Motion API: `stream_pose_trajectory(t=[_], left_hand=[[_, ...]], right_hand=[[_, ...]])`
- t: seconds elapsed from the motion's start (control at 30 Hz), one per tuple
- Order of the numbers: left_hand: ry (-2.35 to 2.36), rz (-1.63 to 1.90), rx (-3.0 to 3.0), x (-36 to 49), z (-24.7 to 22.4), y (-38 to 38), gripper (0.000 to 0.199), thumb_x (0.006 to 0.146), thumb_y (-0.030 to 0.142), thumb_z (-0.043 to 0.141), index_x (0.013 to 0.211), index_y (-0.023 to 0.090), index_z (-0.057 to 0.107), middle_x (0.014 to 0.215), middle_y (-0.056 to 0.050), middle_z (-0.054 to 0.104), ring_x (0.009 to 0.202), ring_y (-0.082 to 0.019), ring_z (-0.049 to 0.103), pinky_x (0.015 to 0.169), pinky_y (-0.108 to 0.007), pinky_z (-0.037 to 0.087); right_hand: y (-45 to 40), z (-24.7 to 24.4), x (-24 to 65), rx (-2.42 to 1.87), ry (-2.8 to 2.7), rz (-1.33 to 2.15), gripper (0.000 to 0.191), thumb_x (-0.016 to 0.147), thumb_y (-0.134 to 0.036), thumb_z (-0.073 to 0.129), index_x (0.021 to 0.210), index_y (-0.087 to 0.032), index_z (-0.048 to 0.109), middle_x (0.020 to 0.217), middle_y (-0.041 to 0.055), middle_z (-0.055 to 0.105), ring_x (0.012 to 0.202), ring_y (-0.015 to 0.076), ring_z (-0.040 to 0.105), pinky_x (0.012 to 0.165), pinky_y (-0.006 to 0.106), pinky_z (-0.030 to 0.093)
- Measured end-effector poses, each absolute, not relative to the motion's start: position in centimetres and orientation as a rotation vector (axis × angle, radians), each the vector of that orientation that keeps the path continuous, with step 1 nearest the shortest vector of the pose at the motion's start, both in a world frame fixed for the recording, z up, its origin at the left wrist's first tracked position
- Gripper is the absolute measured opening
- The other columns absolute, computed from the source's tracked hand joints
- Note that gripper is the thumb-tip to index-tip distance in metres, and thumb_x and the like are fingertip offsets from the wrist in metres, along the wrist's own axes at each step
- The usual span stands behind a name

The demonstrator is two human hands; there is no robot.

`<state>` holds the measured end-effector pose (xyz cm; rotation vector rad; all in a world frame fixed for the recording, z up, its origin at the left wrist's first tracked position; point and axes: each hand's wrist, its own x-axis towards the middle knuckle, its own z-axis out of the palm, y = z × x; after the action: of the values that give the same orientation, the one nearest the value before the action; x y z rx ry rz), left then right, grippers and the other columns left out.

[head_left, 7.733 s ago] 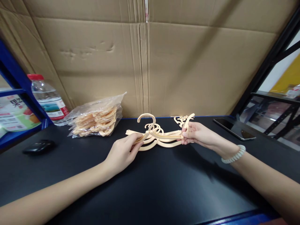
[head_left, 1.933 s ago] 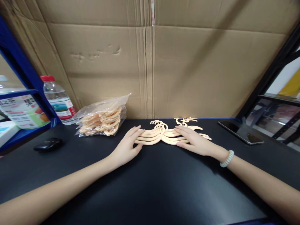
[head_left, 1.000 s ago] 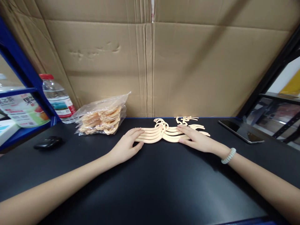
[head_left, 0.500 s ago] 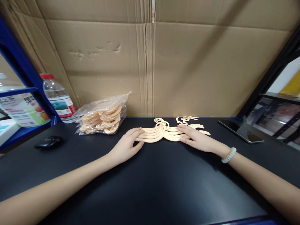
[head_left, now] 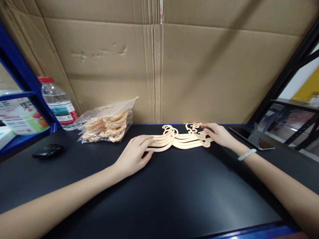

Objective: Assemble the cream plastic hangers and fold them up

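Several peach-coloured clothes hangers point(head_left: 187, 145) lie fanned together on the black table, their curved hooks bunched at the middle toward the back. My left hand point(head_left: 133, 152) grips their left ends between thumb and fingers. Off the right ends, my right hand point(head_left: 220, 135) stretches its fingers out, somewhat apart. Its fingertips reach the edge of a few small peach-coloured hook-shaped pieces point(head_left: 191, 128) at the table's back edge. Whether they touch these pieces I cannot tell.
A clear plastic bag of peach-coloured hangers point(head_left: 107, 126) lies at the back left. Beside it stands a red-capped water bottle point(head_left: 59, 106); a black mouse point(head_left: 48, 151) is nearer. At the right lies a phone point(head_left: 251, 138). Cardboard point(head_left: 112, 73) walls off the back.
My right hand has let go of the hangers' right side and moved right and back, uncovering their right ends. My left hand stays on the left ends. The view has shifted slightly.
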<state>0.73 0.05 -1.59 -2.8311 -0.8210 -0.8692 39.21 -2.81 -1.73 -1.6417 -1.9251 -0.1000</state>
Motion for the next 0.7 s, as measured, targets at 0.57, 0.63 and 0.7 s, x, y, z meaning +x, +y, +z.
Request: stream_pose_trajectory(t=[0.57,0.63,0.7], left_hand=[[-0.789,-0.828,-2.837,1.0,-1.5,-0.2,0.027,0.086,0.017,0.051,0.112,0.017,0.058,0.121,-0.011,0.061,0.114,-0.026,0.055,0.096,-0.043,0.044],[-0.787,-0.822,-2.837,0.9,-1.4,-0.2,0.027,0.086,0.017,0.051,0.112,0.017,0.057,0.121,-0.011,0.061,0.114,-0.026,0.055,0.096,-0.044,0.044],[-0.786,-0.822,-2.837,0.9,-1.4,-0.2,0.027,0.086,0.017,0.051,0.112,0.017,0.057,0.121,-0.012,0.062,0.114,-0.026,0.056,0.096,-0.044,0.044]], right_hand=[[-1.7,-1.8,38.1,-1.527,-2.283,-0.085,0.036,0.084,-0.009,0.035,0.102,-0.016,0.065,0.112,0.0122,0.067,0.113,0.0244,0.059,0.097,0.044,0.049],[-1.6,-1.9,38.3,-1.529,-2.296,-0.102,0.035,0.084,-0.009,0.037,0.102,-0.015,0.066,0.113,0.0127,0.068,0.114,0.0259,0.058,0.099,0.046,0.047],[-1.4,-1.9,38.6,-1.528,-2.312,-0.12,0.036,0.083,-0.009,0.039,0.104,-0.015,0.068,0.116,0.0123,0.068,0.117,0.0274,0.057,0.101,0.048,0.046]])
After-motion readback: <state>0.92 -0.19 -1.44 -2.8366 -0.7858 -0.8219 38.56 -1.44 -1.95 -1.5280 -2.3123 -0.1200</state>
